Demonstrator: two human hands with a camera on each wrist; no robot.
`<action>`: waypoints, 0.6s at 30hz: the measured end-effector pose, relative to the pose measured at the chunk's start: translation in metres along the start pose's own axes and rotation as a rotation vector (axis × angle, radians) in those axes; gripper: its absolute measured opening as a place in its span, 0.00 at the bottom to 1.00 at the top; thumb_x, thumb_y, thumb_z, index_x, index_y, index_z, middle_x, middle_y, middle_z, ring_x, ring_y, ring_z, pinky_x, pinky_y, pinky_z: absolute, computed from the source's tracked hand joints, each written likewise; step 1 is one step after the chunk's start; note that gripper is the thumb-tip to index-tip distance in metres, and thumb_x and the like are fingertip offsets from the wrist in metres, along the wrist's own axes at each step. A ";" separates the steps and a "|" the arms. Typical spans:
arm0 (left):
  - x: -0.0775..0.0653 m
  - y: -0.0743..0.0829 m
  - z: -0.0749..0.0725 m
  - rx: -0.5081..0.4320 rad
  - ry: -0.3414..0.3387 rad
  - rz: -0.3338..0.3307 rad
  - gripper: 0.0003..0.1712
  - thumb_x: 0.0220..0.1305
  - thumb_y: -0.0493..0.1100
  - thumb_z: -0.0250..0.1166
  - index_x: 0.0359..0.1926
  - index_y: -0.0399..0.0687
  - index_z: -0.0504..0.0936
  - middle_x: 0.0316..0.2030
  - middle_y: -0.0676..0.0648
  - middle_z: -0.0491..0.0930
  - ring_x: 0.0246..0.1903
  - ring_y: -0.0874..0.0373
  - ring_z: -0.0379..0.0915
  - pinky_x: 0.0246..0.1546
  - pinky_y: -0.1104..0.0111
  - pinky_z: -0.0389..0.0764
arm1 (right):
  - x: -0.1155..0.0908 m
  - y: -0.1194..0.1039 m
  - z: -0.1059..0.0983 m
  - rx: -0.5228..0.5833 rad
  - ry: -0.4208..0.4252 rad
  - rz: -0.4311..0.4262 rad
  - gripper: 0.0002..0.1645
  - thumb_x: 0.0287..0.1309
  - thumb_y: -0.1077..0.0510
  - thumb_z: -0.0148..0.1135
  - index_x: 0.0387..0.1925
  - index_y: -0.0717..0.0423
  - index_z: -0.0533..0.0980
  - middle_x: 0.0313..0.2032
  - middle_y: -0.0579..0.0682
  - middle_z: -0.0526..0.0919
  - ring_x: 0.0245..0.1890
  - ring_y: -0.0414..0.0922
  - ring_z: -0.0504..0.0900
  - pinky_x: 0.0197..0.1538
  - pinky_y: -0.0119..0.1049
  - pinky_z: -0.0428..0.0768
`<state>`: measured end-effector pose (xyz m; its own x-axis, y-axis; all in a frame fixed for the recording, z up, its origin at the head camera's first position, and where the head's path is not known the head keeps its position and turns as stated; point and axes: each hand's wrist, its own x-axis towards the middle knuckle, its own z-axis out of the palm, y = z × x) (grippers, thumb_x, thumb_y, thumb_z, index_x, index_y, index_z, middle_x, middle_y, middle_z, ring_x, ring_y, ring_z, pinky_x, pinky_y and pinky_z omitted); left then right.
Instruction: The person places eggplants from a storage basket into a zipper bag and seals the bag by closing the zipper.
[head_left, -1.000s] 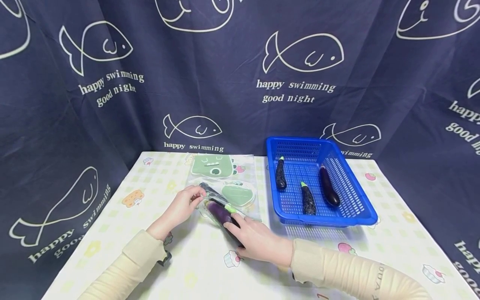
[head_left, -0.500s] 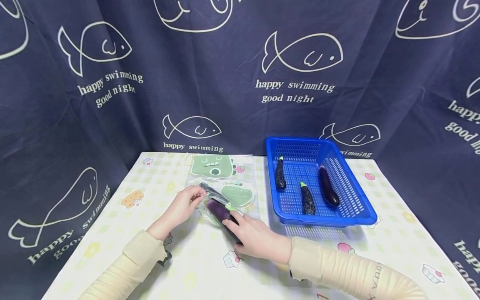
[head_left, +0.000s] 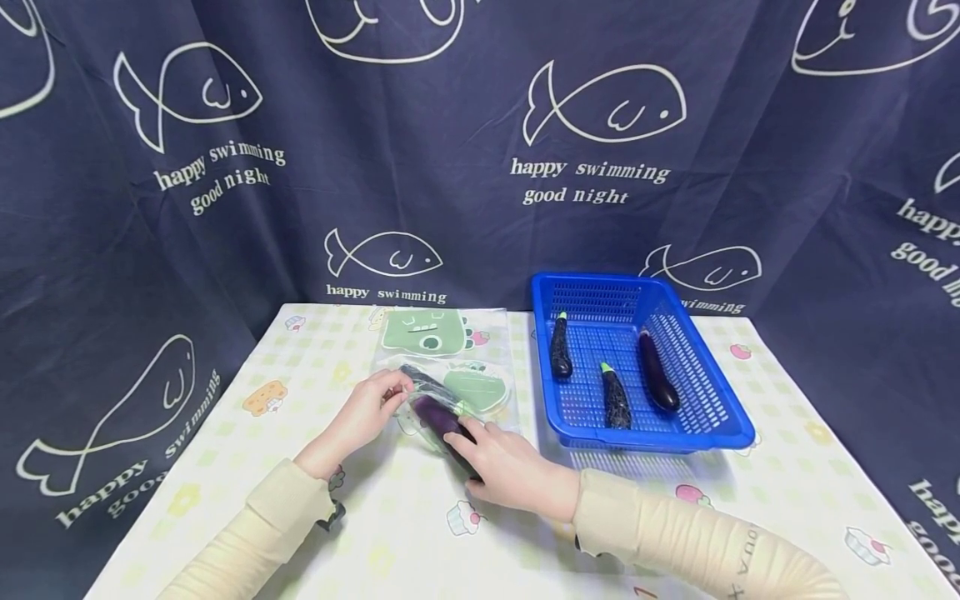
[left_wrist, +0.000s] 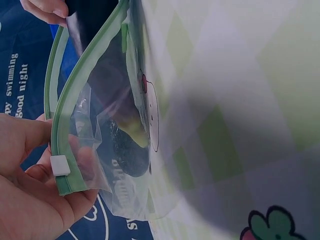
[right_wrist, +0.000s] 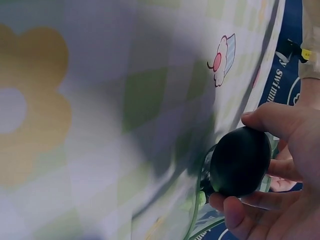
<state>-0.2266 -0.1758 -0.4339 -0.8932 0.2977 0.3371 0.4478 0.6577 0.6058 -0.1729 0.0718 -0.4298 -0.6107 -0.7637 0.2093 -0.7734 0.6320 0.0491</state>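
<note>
A clear zip bag (left_wrist: 82, 70) with a green zip edge lies mouth toward me. My left hand (head_left: 375, 405) pinches the corner of its mouth, beside a white slider (left_wrist: 60, 165) in the left wrist view. My right hand (head_left: 513, 473) grips a dark purple eggplant (head_left: 435, 419) near its rounded end, thumb on one side and fingers on the other. Its stem end is inside the bag. Another dark eggplant (head_left: 426, 381) lies in the bag behind it. In the right wrist view the held eggplant's blunt end (right_wrist: 240, 162) faces the camera.
At the right stands a blue perforated basket (head_left: 551, 408) with eggplants inside: a smooth one (head_left: 658, 375) and two wrapped in black netting (head_left: 617, 400). Clear plastic with a green cartoon print (head_left: 425, 333) lies flat behind the hands. A dark fish-print curtain (head_left: 480, 167) hangs behind the table.
My right hand has shifted slightly forward and left, and the eggplant sits a little deeper in the bag. The left hand keeps its place at the bag's corner.
</note>
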 end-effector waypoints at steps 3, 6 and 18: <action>0.000 0.001 -0.001 -0.007 0.007 0.004 0.06 0.60 0.30 0.61 0.36 0.43 0.79 0.30 0.51 0.74 0.30 0.60 0.72 0.33 0.68 0.78 | 0.001 0.000 0.001 0.002 0.005 0.003 0.41 0.42 0.47 0.71 0.60 0.51 0.69 0.57 0.57 0.72 0.42 0.51 0.80 0.29 0.39 0.82; 0.001 0.001 -0.001 -0.006 0.007 0.003 0.06 0.60 0.31 0.61 0.36 0.44 0.79 0.30 0.51 0.74 0.31 0.60 0.72 0.34 0.68 0.78 | 0.003 0.000 0.003 0.005 0.019 0.000 0.41 0.42 0.48 0.71 0.60 0.51 0.69 0.57 0.57 0.72 0.41 0.51 0.80 0.29 0.39 0.82; 0.001 0.001 -0.001 -0.004 -0.001 -0.007 0.05 0.61 0.32 0.61 0.37 0.45 0.79 0.30 0.52 0.74 0.31 0.60 0.72 0.34 0.68 0.78 | 0.009 0.000 0.005 -0.011 0.017 -0.009 0.40 0.43 0.49 0.71 0.60 0.52 0.70 0.56 0.56 0.72 0.39 0.50 0.80 0.31 0.38 0.82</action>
<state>-0.2268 -0.1757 -0.4325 -0.8964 0.2936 0.3320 0.4415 0.6570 0.6111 -0.1792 0.0641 -0.4323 -0.6009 -0.7668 0.2257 -0.7767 0.6269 0.0617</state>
